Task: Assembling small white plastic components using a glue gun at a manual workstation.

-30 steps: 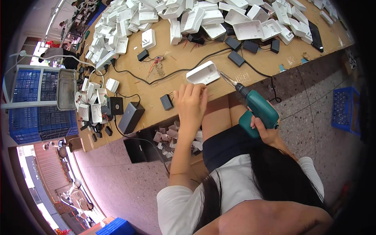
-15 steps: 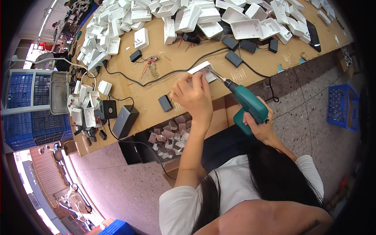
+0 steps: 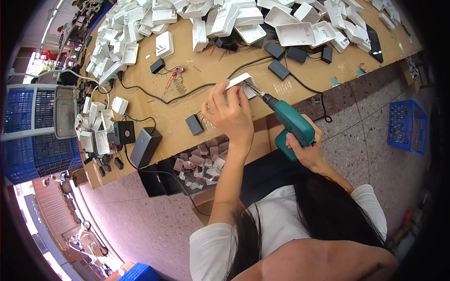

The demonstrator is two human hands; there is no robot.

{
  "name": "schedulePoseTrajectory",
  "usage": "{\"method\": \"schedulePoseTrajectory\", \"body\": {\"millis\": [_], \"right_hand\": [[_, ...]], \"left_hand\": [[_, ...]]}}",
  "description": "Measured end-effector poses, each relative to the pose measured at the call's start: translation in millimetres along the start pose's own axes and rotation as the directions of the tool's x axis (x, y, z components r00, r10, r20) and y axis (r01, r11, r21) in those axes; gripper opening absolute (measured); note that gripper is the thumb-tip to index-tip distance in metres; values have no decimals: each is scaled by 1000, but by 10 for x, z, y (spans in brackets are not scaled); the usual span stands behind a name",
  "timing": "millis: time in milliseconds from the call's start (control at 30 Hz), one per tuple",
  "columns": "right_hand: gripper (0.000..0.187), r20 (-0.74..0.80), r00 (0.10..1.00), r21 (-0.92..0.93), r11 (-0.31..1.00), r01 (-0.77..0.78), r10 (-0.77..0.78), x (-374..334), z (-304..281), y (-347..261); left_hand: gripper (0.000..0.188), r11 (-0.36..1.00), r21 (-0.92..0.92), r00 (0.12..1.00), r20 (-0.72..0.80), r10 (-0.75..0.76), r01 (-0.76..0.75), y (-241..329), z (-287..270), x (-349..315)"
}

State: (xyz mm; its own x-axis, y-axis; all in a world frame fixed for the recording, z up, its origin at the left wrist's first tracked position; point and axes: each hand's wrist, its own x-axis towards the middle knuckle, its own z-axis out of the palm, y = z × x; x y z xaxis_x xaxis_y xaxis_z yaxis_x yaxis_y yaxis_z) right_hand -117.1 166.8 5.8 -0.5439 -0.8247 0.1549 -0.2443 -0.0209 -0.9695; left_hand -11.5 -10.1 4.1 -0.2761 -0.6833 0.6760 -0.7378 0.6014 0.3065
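Gripped in my right hand is a green cordless screwdriver, its tip slanting up and to the left. That tip reaches inside a small white plastic housing at the table's near edge. My left hand pinches the housing, its fingers covering much of the left side. Whether a screw sits under the tip is hidden. A dark grey box with a wire lies just left of my left wrist. Beyond my hands are a coiled spring and red wires and a black box.
White housings are heaped along the far side of the table. A black cable crosses the tabletop. A black power adapter stands at the left. Below the edge is a black bin beside loose parts; a blue crate sits on the floor.
The screwdriver and my right hand have shifted slightly left, with the tip still inside the housing. My left hand keeps hold, its fingers changed a little. The whole view has moved slightly.
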Motion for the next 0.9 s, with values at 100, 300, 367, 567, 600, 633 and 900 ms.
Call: {"method": "schedulePoseTrajectory", "body": {"millis": [100,300,367,567,600,633,900], "right_hand": [[29,13,999,-45,998,44,-44,10,11,-6],[25,-2,998,-54,997,60,-61,6,49,-33],[21,-3,1000,-28,999,24,-24,-3,58,-52],[18,-2,1000,-28,1000,13,-13,-3,86,-77],[18,-7,999,-46,998,31,-31,-6,90,-72],[17,-14,999,-53,998,43,-44,-8,97,-62],[17,66,996,-88,994,70,-65,-34,65,32]], "left_hand": [[11,1000,6,1000,-8,-7,7,10,3,2],[12,1000,3,1000,1,-21,21,13,6,3],[12,1000,0,1000,-1,-27,27,19,8,5],[13,999,-4,999,-6,-38,38,29,17,6],[13,999,-11,999,-4,-41,41,28,17,5],[13,999,-9,999,-5,-41,41,28,18,5],[13,999,-7,999,-12,-45,45,32,26,-2]]}}
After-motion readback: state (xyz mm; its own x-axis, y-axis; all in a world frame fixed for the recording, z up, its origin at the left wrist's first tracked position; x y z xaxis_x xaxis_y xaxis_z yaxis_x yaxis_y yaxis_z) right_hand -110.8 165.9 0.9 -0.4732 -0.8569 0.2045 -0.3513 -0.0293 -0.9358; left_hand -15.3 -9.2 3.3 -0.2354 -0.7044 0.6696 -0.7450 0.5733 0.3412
